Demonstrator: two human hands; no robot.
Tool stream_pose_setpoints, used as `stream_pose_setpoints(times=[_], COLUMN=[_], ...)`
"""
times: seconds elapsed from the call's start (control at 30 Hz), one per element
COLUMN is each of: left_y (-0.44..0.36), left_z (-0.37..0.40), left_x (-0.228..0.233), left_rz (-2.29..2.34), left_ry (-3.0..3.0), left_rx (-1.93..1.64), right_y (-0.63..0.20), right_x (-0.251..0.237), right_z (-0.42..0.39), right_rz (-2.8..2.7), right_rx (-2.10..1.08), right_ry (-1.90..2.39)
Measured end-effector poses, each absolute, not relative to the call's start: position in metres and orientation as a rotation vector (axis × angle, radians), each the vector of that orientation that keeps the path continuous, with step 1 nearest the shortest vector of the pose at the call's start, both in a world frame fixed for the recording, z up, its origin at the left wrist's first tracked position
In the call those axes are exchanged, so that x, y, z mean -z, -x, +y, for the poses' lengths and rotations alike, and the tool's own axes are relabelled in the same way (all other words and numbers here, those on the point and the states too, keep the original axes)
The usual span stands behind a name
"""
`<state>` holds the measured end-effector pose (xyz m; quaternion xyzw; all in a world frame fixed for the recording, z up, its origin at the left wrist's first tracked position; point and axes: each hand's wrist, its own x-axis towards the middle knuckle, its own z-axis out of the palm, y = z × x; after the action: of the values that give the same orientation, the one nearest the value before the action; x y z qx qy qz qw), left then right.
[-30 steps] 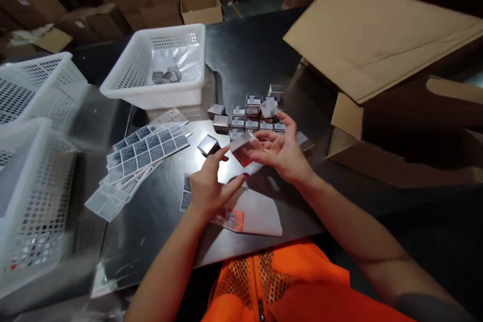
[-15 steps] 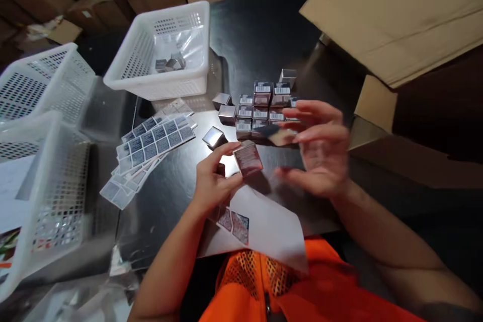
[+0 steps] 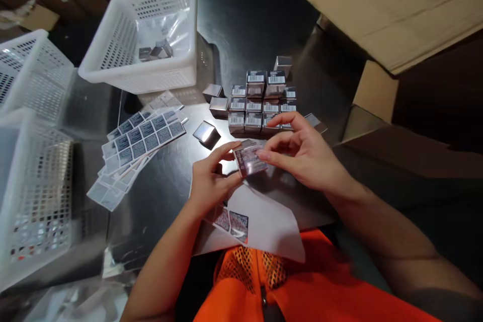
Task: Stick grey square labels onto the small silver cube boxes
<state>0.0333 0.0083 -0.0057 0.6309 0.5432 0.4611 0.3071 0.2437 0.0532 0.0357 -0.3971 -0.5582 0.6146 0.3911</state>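
Observation:
A small silver box (image 3: 247, 158) is held above the dark table (image 3: 249, 20) by my left hand (image 3: 209, 181), which grips its left side. My right hand (image 3: 302, 153) presses its fingertips on the box's top face, where a printed label lies. Just behind the hands stands a block of several silver boxes (image 3: 260, 103) with barcode labels on top. A loose silver box (image 3: 206, 133) lies to the left of the hands. Under my wrists lies a white backing sheet (image 3: 264, 224) with two labels left on it.
Label sheets (image 3: 141, 136) are fanned out at the left. A white basket (image 3: 143, 35) with a few silver boxes stands at the back left; two more white baskets (image 3: 33, 181) are at the far left. Large open cardboard boxes (image 3: 396, 10) fill the right side.
My right hand, open and apart from the box half a second ago, has come back and now presses on the box's top. The camera has tilted down a little.

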Motion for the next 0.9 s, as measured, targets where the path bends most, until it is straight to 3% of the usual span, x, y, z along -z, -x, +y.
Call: stream_pose_setpoints(times=[0.9], left_y=[-0.0347], left_z=[0.0057], left_x=[0.0055], left_rz=[1.463], left_ry=[-1.767], left_rx=[-1.223], right_y=[-0.2394], right_x=[-0.0358], right_z=[0.0531], right_rz=[-1.418], right_rx=[-1.552], right_ry=[1.07])
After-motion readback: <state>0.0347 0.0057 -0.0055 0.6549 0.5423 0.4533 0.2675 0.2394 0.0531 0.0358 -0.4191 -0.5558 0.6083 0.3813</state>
